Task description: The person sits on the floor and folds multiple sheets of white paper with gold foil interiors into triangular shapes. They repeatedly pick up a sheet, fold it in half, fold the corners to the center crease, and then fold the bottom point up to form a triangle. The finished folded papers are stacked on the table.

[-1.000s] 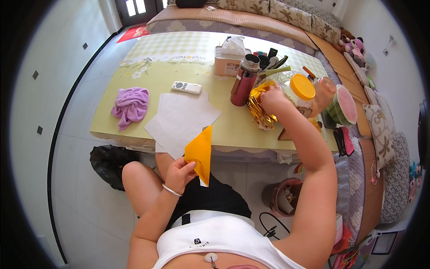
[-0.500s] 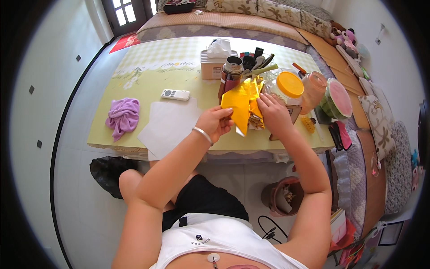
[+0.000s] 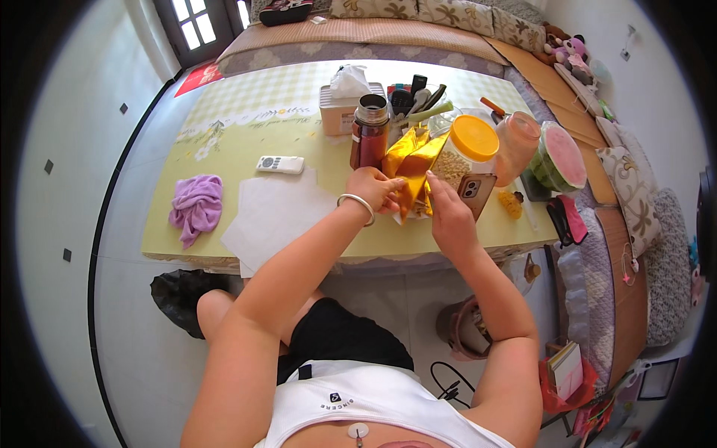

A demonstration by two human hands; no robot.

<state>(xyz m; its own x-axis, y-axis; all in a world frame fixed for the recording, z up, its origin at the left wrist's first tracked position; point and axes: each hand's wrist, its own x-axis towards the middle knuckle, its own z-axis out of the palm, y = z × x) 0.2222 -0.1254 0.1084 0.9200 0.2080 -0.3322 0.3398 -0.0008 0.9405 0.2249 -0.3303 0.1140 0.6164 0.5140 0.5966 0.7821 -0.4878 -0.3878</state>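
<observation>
Glossy gold foil paper (image 3: 415, 160), creased and standing up in folds, is between my two hands at the table's near side. My left hand (image 3: 376, 190), with a silver bangle at the wrist, pinches its lower left part between thumb and fingers. My right hand (image 3: 452, 214) is against its right side, fingers straight and pressed together; that thumb is hidden. Just behind the foil stand an open dark red thermos flask (image 3: 370, 138) and a clear jar with a yellow lid (image 3: 476, 138). A phone (image 3: 476, 193) leans on the jar beside my right fingers.
White paper sheets (image 3: 270, 216), a remote control (image 3: 281, 164) and a purple cloth (image 3: 196, 207) lie to the left. A tissue box (image 3: 337, 112) stands behind the thermos. A pink jar (image 3: 515, 153) and cut watermelon (image 3: 562, 158) are at right. A bin (image 3: 461, 328) stands below the table.
The flat gold flap at my left hand has swung up and is folded in toward the right. My right hand has moved down slightly, uncovering the phone. The view has shifted a little.
</observation>
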